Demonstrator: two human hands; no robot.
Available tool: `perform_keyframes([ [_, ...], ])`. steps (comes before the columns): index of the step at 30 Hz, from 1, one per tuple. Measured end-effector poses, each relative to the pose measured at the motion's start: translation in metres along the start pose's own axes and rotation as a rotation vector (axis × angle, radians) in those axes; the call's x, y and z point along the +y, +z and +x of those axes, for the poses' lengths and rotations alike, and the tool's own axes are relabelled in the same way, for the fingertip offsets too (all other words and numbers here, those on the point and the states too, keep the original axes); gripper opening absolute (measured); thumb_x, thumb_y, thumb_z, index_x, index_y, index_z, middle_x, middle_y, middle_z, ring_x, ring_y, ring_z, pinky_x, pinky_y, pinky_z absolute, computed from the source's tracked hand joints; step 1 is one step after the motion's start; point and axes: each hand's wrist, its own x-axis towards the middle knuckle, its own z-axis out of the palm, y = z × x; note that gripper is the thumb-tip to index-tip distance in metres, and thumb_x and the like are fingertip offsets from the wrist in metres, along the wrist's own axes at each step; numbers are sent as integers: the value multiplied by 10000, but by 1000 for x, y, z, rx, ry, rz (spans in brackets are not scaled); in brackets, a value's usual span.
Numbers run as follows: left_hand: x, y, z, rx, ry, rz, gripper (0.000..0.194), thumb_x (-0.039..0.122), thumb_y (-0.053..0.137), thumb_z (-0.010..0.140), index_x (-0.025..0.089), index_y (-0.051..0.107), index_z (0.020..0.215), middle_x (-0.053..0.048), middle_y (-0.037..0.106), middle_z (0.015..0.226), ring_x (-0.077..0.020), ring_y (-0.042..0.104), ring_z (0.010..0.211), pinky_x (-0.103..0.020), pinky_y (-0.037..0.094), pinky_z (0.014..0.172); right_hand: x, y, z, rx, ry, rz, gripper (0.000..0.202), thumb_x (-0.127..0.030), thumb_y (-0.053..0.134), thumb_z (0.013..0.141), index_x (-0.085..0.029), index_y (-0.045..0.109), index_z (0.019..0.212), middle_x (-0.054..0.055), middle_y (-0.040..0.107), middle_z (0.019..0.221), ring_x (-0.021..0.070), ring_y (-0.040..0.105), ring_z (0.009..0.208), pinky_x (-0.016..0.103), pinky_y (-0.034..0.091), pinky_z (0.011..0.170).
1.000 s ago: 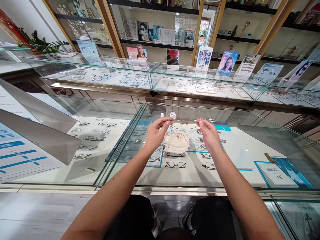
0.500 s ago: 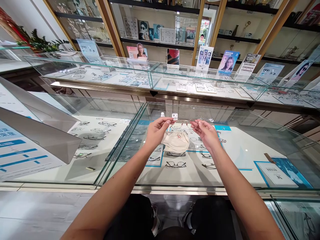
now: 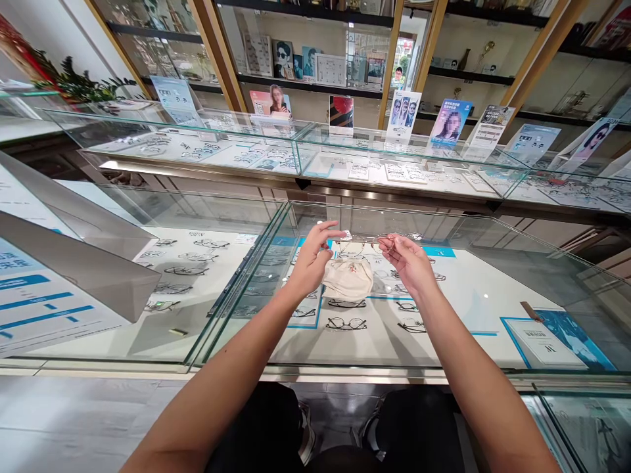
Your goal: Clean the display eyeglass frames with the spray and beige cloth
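The right hand [image 3: 408, 257] pinches the thin-framed glasses [image 3: 362, 244] at their right side, above the glass display case [image 3: 463, 351]. The left hand [image 3: 311, 257], fingers loosely spread, is at their left side beside a small white tag [image 3: 346, 234]; whether it touches them is unclear.

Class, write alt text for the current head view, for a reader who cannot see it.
A right hand holds thin-framed eyeglasses above a glass display case, the left hand open beside them. Below are a cream cloth and more glasses on display.
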Motion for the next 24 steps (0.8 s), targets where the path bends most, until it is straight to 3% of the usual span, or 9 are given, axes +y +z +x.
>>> perform_keyframes([
  [2, 0, -1, 1, 5, 86, 92, 320, 196, 517, 926, 244, 708, 1178, -75, 587, 1500, -269, 528, 1371, -490, 450, 1119, 1, -1, 0, 3, 30, 11, 366, -505, 913, 718, -252, 777, 945, 50, 828, 1048, 193, 784, 954, 316, 618, 886],
  [5, -2, -1, 2, 23, 200, 149, 209, 220, 591, 950, 245, 725, 1108, -56, 716, 1338, -242, 591, 1267, -489, 426, 1151, 2, -2, 1, -9, 77, 25, 355, -487, 922, 714, -250, 781, 937, 43, 831, 1020, 190, 789, 953, 306, 628, 879],
  [11, -7, 2, 2, 13, 215, 163, 149, 300, 629, 979, 243, 752, 1040, -48, 795, 1040, -221, 648, 1074, -400, 518, 987, 1, -2, 2, -16, 113, 23, 327, -458, 905, 746, -233, 778, 946, 59, 831, 1031, 181, 797, 942, 275, 633, 844],
  [18, -4, 3, -1, 37, -23, 106, 208, 389, 641, 956, 218, 760, 953, -55, 765, 965, -215, 679, 956, -356, 519, 909, 1, 1, -1, -53, 42, 20, 335, -469, 892, 758, -239, 778, 974, 64, 828, 1056, 184, 796, 954, 287, 632, 875],
  [24, -1, -1, 3, -146, -337, -206, 281, 447, 740, 852, 185, 762, 955, -81, 791, 967, -249, 726, 960, -360, 544, 880, 1, 0, -1, -33, 23, -1, 344, -483, 899, 747, -246, 785, 969, 56, 826, 1063, 185, 792, 961, 284, 633, 858],
])
